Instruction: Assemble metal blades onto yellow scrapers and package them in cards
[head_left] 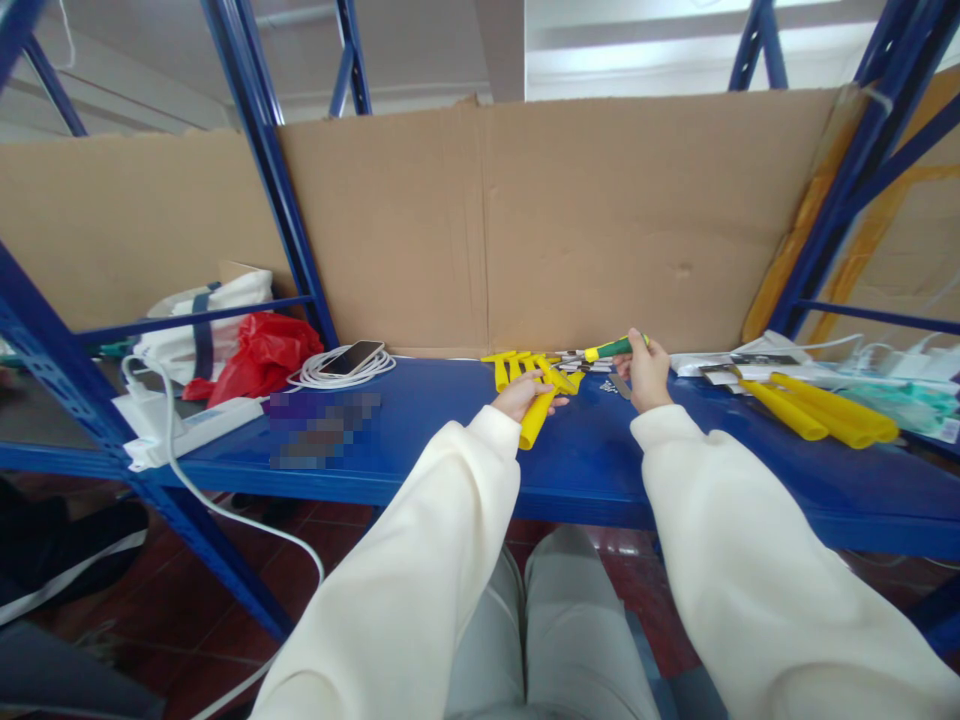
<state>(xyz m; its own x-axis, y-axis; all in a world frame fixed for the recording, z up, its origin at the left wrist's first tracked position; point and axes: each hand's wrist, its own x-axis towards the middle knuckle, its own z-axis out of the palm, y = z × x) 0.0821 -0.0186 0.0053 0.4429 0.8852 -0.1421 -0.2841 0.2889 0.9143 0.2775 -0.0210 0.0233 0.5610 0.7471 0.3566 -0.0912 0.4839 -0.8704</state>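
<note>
My left hand (521, 394) is closed around a yellow plastic handle (536, 418) that lies slanted on the blue shelf (420, 420). My right hand (646, 372) grips a screwdriver with a green and yellow handle (609, 349), held level and pointing left. Between the hands lie several more yellow handle pieces (517, 362) and a few small metal parts (611, 384). Both arms wear cream sleeves.
Longer yellow handles (817, 410) and papers lie at the right. A phone (352, 357) rests on a coiled white cable, beside a red bag (262, 355) and a white power strip (187, 425). Cardboard lines the back; blue rack posts stand at both sides.
</note>
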